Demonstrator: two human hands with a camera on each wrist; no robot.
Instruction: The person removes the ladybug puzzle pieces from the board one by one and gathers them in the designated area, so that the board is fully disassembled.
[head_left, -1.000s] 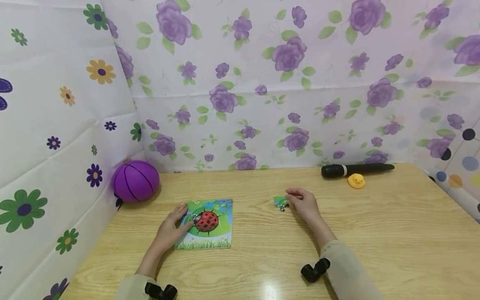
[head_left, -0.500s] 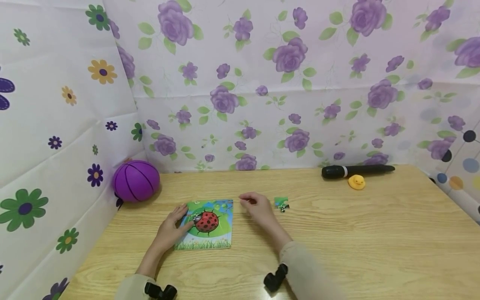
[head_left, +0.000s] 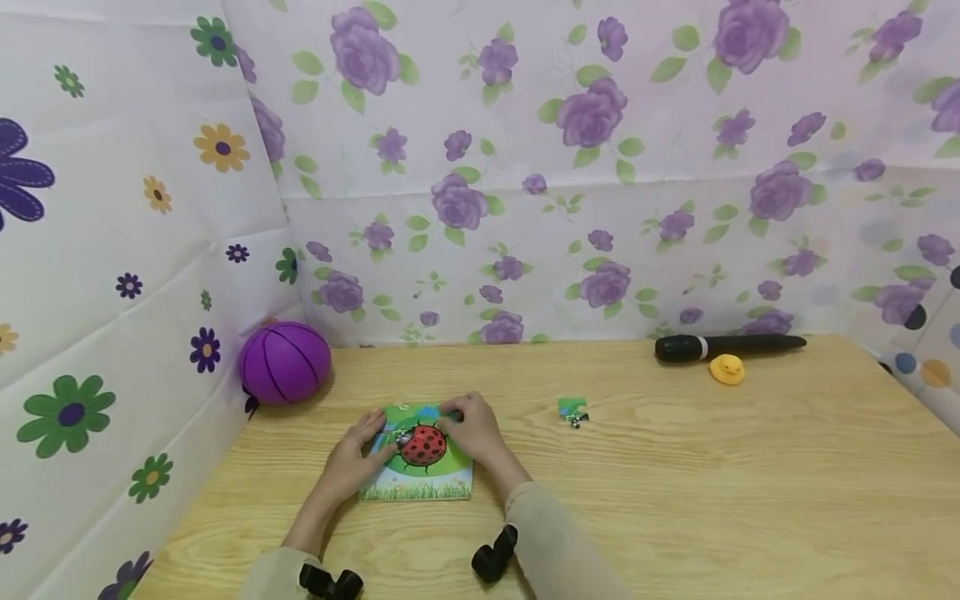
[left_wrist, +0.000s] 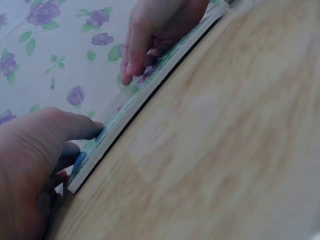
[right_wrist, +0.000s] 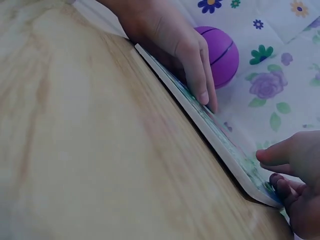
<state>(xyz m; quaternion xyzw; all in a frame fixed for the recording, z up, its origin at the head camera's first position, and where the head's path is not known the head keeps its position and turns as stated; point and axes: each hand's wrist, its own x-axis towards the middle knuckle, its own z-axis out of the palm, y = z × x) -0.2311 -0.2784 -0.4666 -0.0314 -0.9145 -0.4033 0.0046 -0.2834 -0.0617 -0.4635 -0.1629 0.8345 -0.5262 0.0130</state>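
Since the earlier frame, my right hand [head_left: 471, 431] has crossed from the loose puzzle piece [head_left: 572, 410], right of centre, to the ladybird puzzle board [head_left: 422, 454] at lower centre; I judge a piece is being seated at the board's upper right corner. Its fingers curl down onto the board's top face; whether they pinch a piece I cannot tell. My left hand [head_left: 358, 454] rests with fingers fairly straight on the board's left edge, steadying it. Board: thin, flat, rigid, glossy print. Counter [head_left: 750, 483]: pale wood grain. At left, a smooth purple ball [head_left: 286, 363]; at upper right, a black microphone [head_left: 727, 346] and yellow duck [head_left: 727, 368].
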